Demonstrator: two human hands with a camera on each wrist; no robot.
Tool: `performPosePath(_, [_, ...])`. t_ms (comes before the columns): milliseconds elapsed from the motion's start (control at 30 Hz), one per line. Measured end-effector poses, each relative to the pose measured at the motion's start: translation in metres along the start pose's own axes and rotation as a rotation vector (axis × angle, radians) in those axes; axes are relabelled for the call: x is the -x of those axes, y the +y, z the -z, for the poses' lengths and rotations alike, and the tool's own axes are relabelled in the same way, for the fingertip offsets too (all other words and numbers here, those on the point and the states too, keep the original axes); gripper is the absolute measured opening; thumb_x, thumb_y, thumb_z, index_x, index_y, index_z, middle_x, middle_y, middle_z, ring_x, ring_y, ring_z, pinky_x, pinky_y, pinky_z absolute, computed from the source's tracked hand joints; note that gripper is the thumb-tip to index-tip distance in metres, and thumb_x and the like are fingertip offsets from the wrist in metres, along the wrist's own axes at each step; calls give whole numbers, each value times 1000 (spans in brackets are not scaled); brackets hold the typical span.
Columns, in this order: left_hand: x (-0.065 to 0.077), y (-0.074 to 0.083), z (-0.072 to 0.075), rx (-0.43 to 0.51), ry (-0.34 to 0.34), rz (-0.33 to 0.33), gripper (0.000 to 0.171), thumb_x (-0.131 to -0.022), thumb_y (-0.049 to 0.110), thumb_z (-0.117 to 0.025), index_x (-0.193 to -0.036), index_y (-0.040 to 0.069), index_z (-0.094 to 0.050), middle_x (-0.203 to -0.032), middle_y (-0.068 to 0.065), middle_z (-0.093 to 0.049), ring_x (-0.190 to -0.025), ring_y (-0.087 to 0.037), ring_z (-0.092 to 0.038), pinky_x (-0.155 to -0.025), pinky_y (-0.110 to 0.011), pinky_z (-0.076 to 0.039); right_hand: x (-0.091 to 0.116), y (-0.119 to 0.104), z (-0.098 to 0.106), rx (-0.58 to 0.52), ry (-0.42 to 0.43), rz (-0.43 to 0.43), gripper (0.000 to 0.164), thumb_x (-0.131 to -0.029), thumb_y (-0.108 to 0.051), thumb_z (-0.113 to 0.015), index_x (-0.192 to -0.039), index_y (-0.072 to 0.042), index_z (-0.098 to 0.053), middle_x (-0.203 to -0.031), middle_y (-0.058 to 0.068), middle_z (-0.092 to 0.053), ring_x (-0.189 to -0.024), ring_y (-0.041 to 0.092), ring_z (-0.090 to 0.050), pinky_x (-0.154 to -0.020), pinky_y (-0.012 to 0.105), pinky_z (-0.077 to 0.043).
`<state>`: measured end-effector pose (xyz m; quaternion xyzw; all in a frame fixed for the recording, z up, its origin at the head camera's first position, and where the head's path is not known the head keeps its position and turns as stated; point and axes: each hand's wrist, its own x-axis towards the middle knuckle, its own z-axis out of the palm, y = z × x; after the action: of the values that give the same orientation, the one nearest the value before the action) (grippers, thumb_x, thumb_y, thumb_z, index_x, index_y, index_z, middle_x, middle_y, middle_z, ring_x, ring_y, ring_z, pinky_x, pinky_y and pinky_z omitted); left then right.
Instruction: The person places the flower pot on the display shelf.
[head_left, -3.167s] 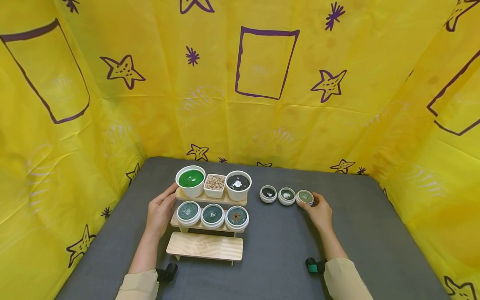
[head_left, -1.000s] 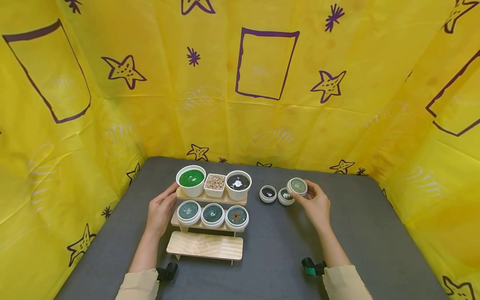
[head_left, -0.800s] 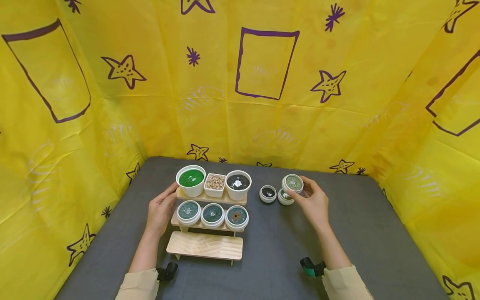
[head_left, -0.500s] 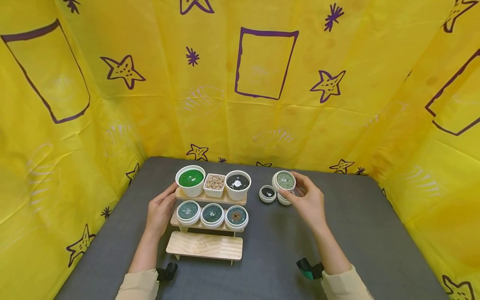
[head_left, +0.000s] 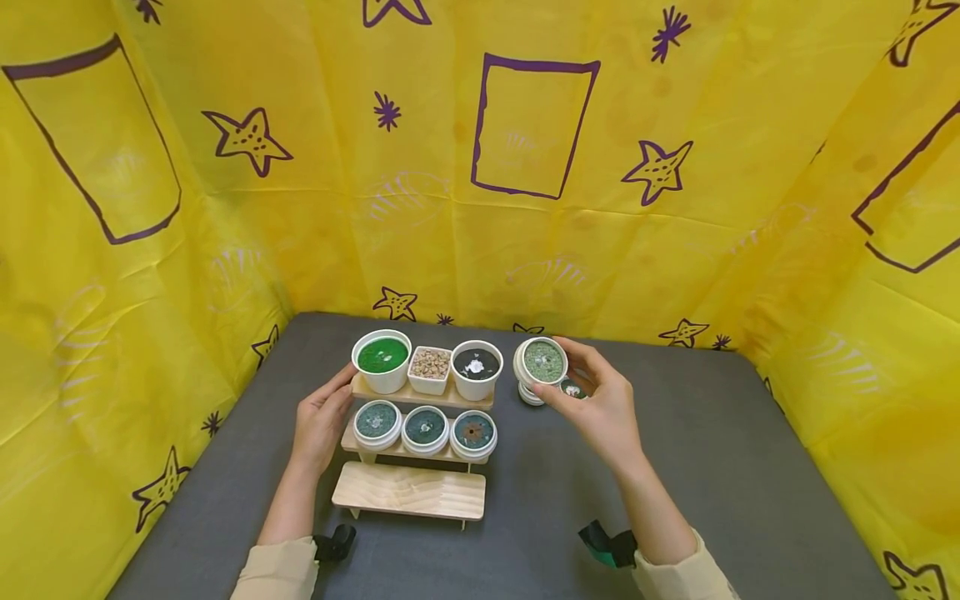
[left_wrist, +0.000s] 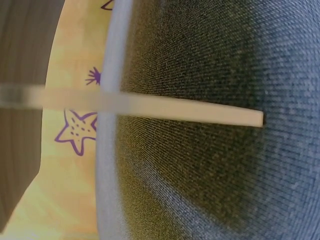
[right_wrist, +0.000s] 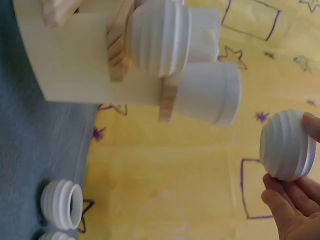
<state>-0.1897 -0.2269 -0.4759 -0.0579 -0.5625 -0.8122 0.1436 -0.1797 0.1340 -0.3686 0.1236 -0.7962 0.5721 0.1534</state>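
Observation:
My right hand (head_left: 603, 408) holds a small white ribbed pot (head_left: 544, 362) with a speckled green top between thumb and fingers, raised above the table. In the right wrist view the pot (right_wrist: 284, 145) is seen from its side. Beneath it, a small pot (head_left: 531, 397) is mostly hidden, and a dark green-topped pot (head_left: 573, 389) shows in part. My left hand (head_left: 318, 425) grips the left end of the top tier of a wooden stepped stand (head_left: 411, 492); its fingertips are partly hidden. The left wrist view shows a wooden strip (left_wrist: 190, 109) but no fingers.
The stand's top tier bears a bright green pot (head_left: 382, 357), a square pebble pot (head_left: 430, 367) and a black-topped pot (head_left: 477, 367). Ribbed pots (head_left: 425, 427) fill the middle tier. The bottom tier is bare wood. Yellow cloth (head_left: 525, 250) encloses the grey table (head_left: 712, 467).
My right hand has lifted the green-topped pot from the right end of the row on the table and carried it left over the other two. The left hand stays on the stand.

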Motion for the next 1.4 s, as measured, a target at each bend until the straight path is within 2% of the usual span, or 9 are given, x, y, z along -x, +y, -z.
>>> performPosePath(167, [0,0,0,2,0,2,35,-100,-2,-48,-122,14,-68,-118,18,-70,-114,7,-62,-97,-9,-49,6,-10,-9,-16,-39,43,61,-71,-9,-88,-126,-16,-65,-123,3,-69,-105,7,-66,-95,13,-53])
performPosePath(400, [0,0,0,12,-5,-3,35,-100,-3,-47,-130,4,-63,-118,18,-70,-114,6,-62,-97,-10,-50,16,-21,-25,-51,-106,117,62,-70,-7,-88,-126,-16,-65,-121,2,-69,-104,7,-65,-94,18,-56])
performPosePath(633, [0,-1,0,18,-7,-4,35,-100,-3,-47,-127,9,-66,-118,17,-70,-114,6,-63,-97,-10,-49,24,-27,-45,-70,-178,186,63,-69,-9,-89,-127,-14,-65,-121,4,-70,-109,13,-67,-96,24,-57])
performPosePath(900, [-1,-2,0,9,5,11,37,-100,-2,-48,-136,-7,-52,-118,18,-70,-114,7,-62,-98,-9,-48,31,-27,-66,-113,-256,215,63,-69,-7,-89,-127,-11,-64,-123,7,-70,-109,16,-68,-96,26,-57])
performPosePath(1033, [-1,-2,0,10,3,9,35,-100,-2,-48,-132,6,-61,-117,18,-70,-115,7,-62,-98,-10,-49,34,-27,-73,-127,-291,218,63,-69,-10,-89,-127,-9,-64,-126,6,-69,-110,16,-68,-94,27,-58])
performPosePath(1133, [-1,-2,0,15,-1,6,35,-100,-2,-48,-124,14,-68,-115,18,-71,-114,6,-62,-97,-10,-49,38,-27,-78,-127,-300,214,62,-69,-10,-89,-127,-10,-65,-122,5,-70,-108,15,-69,-90,28,-60])
performPosePath(1300, [-1,-2,0,9,7,3,36,-100,-2,-47,-122,17,-69,-114,19,-71,-114,5,-63,-96,-10,-50,45,-28,-87,-115,-323,232,62,-69,-12,-90,-126,-16,-65,-115,3,-72,-105,12,-69,-87,29,-61])
performPosePath(1400, [-2,-3,0,3,13,6,37,-100,-3,-47,-123,17,-69,-113,19,-71,-113,5,-63,-96,-11,-50,51,-29,-96,-110,-350,265,63,-69,-14,-90,-127,-15,-64,-118,2,-72,-107,12,-69,-90,27,-60])
